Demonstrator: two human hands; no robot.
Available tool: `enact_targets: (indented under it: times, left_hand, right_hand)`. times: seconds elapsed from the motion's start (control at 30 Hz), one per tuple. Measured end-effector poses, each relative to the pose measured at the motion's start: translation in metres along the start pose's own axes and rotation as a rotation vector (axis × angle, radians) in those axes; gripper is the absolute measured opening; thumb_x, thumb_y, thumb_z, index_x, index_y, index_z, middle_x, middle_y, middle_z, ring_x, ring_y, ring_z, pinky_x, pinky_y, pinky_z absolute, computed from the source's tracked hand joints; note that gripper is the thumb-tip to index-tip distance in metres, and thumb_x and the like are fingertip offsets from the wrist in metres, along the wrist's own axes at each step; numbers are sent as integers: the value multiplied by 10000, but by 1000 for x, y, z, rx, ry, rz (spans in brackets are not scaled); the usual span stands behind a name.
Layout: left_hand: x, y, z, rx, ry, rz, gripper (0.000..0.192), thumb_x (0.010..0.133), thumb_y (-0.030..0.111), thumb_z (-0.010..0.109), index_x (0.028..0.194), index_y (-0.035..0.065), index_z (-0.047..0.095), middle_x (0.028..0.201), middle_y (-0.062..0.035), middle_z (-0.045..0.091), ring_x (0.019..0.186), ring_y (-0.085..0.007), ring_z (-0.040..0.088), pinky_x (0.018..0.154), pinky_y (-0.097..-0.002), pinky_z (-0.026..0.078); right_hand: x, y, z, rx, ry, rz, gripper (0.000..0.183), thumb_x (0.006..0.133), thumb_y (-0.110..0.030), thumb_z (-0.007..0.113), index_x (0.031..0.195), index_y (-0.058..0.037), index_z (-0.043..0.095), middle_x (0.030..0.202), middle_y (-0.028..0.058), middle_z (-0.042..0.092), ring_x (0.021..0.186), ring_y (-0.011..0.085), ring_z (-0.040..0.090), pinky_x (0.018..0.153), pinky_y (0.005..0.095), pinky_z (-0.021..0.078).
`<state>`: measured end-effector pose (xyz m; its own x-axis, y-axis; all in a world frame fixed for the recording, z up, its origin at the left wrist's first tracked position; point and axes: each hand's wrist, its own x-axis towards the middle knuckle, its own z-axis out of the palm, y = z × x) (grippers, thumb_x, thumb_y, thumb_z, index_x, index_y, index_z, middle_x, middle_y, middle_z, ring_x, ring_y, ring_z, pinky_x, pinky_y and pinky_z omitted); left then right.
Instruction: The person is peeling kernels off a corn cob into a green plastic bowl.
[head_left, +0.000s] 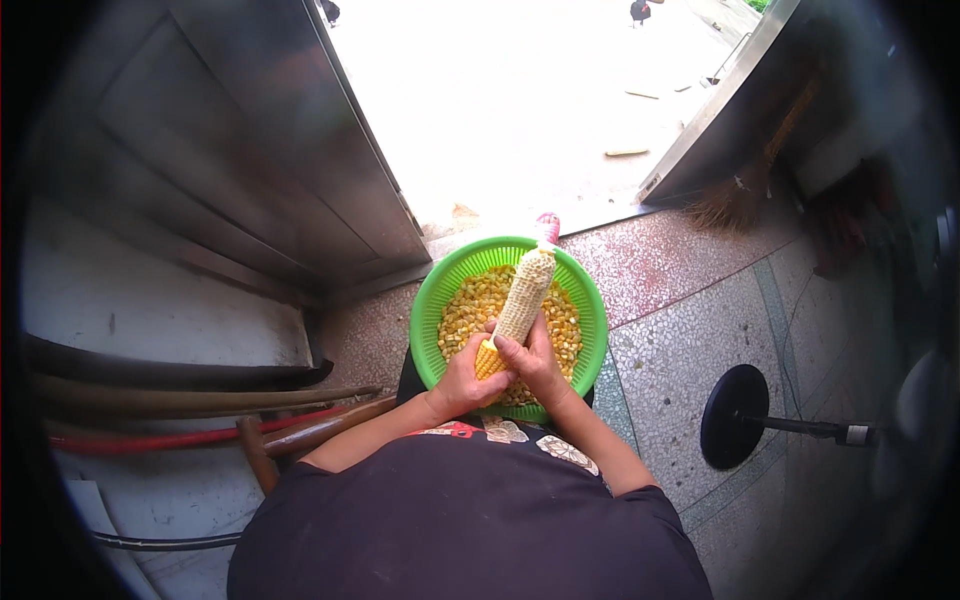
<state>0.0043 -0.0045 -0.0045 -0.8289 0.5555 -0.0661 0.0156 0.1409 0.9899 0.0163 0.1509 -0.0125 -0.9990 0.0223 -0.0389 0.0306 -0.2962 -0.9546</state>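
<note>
A stripped, pale corn cob (527, 292) points up and away from me over a round green plastic basket (592, 330). My right hand (536, 361) grips its lower end, thumb across the front. A section of corn with yellow kernels (490, 361) is in my left hand (463, 381), pressed close to the cob's base. Whether the yellow section and the bare cob are one piece, I cannot tell. Loose corn kernels (472, 300) cover the bottom of the basket beneath both hands. The basket rests at my lap, against the patterned cloth.
Past the basket shows a pink sandal (549, 226) near the threshold. Metal door leaves (277, 150) flank the bright doorway, with a dark bird (640, 11) outside. A straw broom (731, 199) and a round black stand base (735, 416) are on the right. Wooden poles (202, 401) lie left.
</note>
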Motion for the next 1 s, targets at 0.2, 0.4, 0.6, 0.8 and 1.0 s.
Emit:
enact_targets:
  times: [0.2,0.4,0.6,0.8,1.0]
  left_hand:
    - [1,-10,-2,-243,-54,-129,634,815,250,710,1284,-25,385,1031,-92,597,908,-135,585,787,-275,483]
    - [2,-10,-3,-243,-67,-218,654,819,280,708,1312,-7,389,1106,-75,568,975,-136,552,860,-281,459]
    - [1,-13,-1,-233,-43,-105,610,827,266,703,1287,-3,406,1091,-70,566,970,-131,548,861,-281,454]
    - [-2,-11,2,-245,-52,-134,626,825,269,703,1292,-11,393,1085,-80,573,972,-133,555,845,-283,461]
    - [1,-6,1,-348,-67,-170,599,840,234,691,1295,-10,389,1094,-73,556,965,-132,555,833,-280,466]
  right_hand:
    - [-4,9,2,70,63,-28,457,891,-185,614,1230,-4,367,1048,105,550,940,160,539,845,299,443]
    - [-3,-2,4,-253,114,-112,499,953,-357,494,1228,43,376,1089,144,527,997,227,513,886,324,408]
    - [-2,3,-3,-136,-36,-86,588,923,-334,540,1317,26,295,1121,140,528,1024,229,523,907,330,409]
    - [-5,4,1,-254,95,-140,550,964,-352,485,1315,37,317,1113,151,531,1017,238,531,900,335,415]
    - [0,8,-6,-78,14,-48,570,946,-312,503,1347,28,282,1186,167,518,1083,239,514,950,348,392]
